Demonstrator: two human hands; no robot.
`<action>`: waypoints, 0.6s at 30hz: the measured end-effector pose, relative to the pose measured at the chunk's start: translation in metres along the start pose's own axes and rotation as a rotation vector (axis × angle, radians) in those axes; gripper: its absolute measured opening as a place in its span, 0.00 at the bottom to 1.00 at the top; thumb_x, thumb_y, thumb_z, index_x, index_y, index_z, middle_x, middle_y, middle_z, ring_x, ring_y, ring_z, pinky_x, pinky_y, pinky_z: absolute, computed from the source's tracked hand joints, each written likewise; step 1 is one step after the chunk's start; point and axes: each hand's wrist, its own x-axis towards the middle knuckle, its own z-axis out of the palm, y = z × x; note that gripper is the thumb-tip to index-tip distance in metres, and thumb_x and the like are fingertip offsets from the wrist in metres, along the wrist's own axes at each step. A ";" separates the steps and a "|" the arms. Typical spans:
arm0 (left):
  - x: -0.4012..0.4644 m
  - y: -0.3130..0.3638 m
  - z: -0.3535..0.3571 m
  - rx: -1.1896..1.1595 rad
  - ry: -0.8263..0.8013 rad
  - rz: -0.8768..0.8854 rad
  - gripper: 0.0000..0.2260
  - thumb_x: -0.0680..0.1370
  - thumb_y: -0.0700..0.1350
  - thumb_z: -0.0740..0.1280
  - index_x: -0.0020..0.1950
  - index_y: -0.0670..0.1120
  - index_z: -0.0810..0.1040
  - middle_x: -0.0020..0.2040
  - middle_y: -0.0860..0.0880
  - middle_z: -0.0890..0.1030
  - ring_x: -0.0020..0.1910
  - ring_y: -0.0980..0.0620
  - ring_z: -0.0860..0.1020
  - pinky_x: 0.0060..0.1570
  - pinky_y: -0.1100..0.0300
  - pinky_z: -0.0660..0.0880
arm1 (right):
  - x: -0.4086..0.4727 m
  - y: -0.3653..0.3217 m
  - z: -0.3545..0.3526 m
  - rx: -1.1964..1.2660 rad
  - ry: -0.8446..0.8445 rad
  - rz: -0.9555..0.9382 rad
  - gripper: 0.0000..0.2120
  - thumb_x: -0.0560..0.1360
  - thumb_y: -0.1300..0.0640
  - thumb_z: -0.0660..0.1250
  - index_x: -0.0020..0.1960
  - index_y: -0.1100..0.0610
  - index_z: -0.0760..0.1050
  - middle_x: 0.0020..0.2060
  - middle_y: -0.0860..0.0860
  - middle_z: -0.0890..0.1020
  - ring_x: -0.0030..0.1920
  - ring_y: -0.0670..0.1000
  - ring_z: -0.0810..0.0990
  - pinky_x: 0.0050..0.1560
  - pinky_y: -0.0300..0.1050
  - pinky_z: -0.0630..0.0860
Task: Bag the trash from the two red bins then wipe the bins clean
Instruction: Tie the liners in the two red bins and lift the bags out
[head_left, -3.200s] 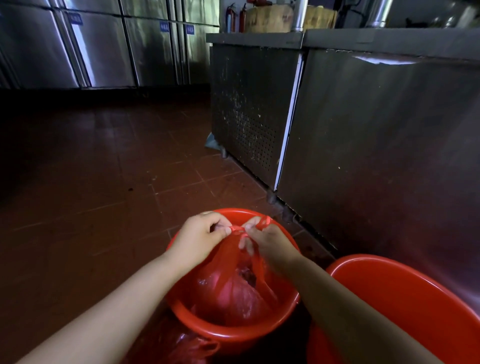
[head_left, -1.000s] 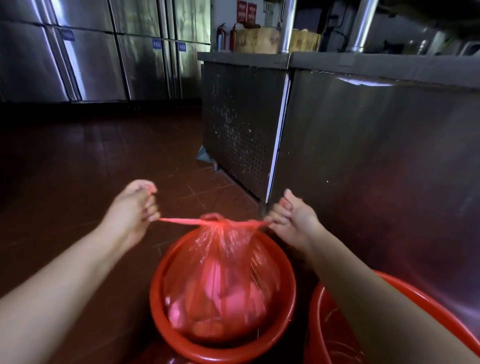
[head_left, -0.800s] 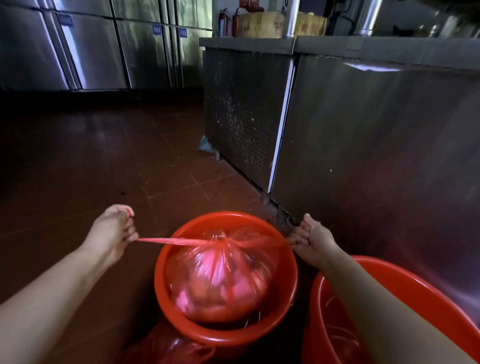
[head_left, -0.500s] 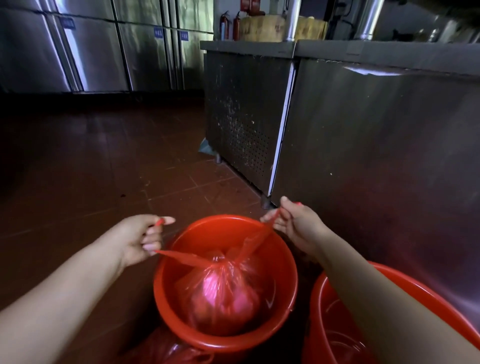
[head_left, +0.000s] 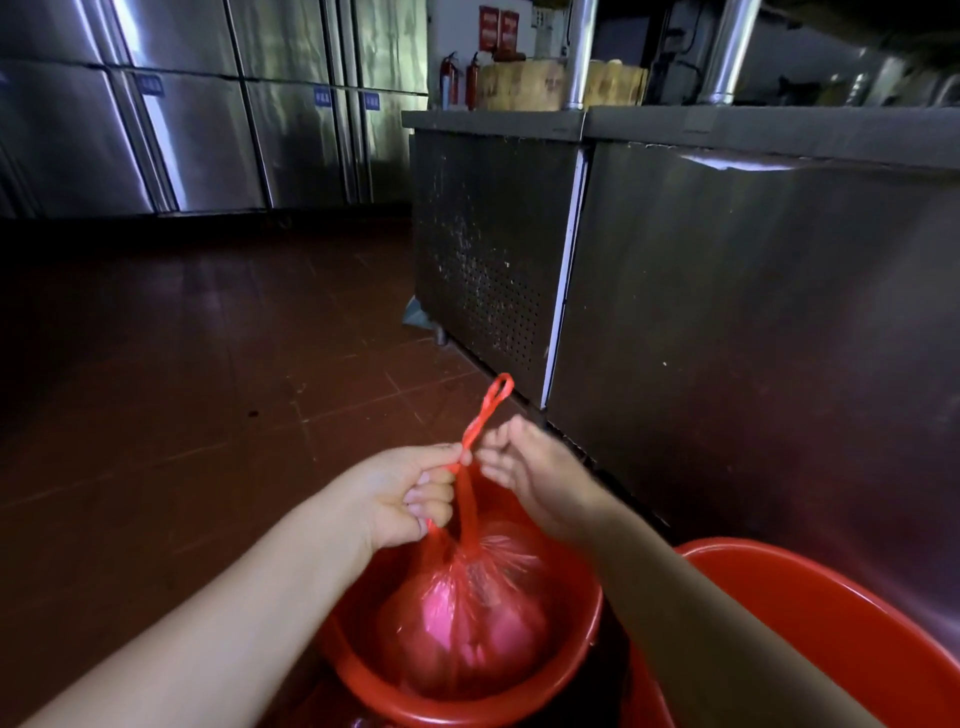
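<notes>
Dull steel cabinets (head_left: 727, 312); left hand (head_left: 410, 499) clamped on crinkled red bag (head_left: 467, 618) straps, right hand (head_left: 535, 478) loose.

Dark red tiled floor (head_left: 182, 364) lay open to the left, tall stainless steel counter cabinet (head_left: 727, 312) walled off the right, second red plastic bin (head_left: 831, 623) crowded the near-right corner

A dark red tiled floor (head_left: 218, 395) is seen. Two red bins are set on it: one bin (head_left: 576, 654) in front and a second bin (head_left: 831, 613) just right of it. A steel counter cabinet (head_left: 727, 322) and tall steel refrigerators (head_left: 197, 130) are also stood there.
</notes>
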 end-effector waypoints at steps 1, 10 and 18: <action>-0.001 0.002 -0.001 -0.039 -0.003 -0.001 0.06 0.76 0.40 0.62 0.39 0.41 0.73 0.18 0.53 0.59 0.13 0.60 0.56 0.13 0.71 0.52 | -0.005 0.015 -0.001 -0.075 -0.033 0.072 0.11 0.81 0.53 0.56 0.46 0.55 0.74 0.46 0.53 0.80 0.47 0.50 0.80 0.54 0.45 0.75; -0.015 0.043 -0.027 -0.332 0.136 0.078 0.13 0.80 0.41 0.57 0.35 0.42 0.68 0.16 0.53 0.59 0.11 0.59 0.56 0.13 0.69 0.53 | -0.023 0.063 -0.007 -0.300 -0.016 -0.036 0.10 0.74 0.71 0.59 0.47 0.56 0.69 0.32 0.53 0.77 0.36 0.48 0.75 0.43 0.40 0.71; -0.019 0.051 -0.023 -0.613 0.294 0.133 0.14 0.80 0.38 0.56 0.34 0.42 0.66 0.14 0.52 0.58 0.11 0.58 0.57 0.13 0.68 0.53 | -0.022 0.064 0.013 -0.328 0.071 -0.028 0.16 0.74 0.68 0.61 0.45 0.51 0.82 0.34 0.43 0.79 0.37 0.41 0.76 0.44 0.33 0.71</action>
